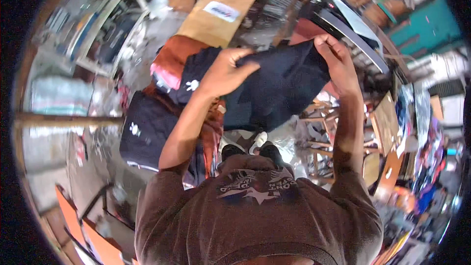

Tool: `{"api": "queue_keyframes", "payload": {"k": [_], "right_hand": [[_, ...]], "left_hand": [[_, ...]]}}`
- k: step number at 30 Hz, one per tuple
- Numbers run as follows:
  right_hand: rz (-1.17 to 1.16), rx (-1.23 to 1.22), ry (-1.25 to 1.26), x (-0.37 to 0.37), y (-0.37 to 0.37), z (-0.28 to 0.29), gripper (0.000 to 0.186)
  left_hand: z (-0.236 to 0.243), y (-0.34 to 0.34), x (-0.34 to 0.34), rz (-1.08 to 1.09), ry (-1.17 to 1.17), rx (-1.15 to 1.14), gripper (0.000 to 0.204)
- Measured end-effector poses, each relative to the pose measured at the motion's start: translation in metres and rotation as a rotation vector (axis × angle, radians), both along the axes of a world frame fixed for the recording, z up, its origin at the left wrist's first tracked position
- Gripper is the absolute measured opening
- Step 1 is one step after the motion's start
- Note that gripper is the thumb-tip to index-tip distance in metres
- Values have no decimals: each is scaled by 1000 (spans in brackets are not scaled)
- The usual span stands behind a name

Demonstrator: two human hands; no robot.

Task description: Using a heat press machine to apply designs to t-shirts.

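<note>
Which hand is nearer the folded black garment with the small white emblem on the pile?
Left. The left hand grips the held dark garment just beside the folded black garment; the right hand is farther right.

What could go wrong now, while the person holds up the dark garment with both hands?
1. The left hand and right hand grip only the top edge of the dark navy garment, so its hanging part might brush or snag on the wooden chair frames close below.
2. The raised cloth hides what lies behind it, and the stack of folded clothes beside the left forearm could be knocked over.
</note>
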State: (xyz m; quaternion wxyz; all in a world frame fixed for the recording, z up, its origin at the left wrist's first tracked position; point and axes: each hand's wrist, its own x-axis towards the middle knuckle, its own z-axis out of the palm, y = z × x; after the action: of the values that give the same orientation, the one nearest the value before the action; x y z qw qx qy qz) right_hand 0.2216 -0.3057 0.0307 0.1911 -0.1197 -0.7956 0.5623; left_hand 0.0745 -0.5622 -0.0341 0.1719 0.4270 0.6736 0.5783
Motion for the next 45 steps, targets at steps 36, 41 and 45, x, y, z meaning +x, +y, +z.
{"api": "queue_keyframes", "payload": {"k": [36,41,45], "right_hand": [[-386,137,1,196,270,-86,12],[-221,-329,55,210,269,-69,18],[26,-17,168,168,213,-75,62]], "left_hand": [[55,252,14,-147,111,-182,13],[59,270,24,-239,154,-120,11],[53,303,70,-503,281,-191,16]]}}
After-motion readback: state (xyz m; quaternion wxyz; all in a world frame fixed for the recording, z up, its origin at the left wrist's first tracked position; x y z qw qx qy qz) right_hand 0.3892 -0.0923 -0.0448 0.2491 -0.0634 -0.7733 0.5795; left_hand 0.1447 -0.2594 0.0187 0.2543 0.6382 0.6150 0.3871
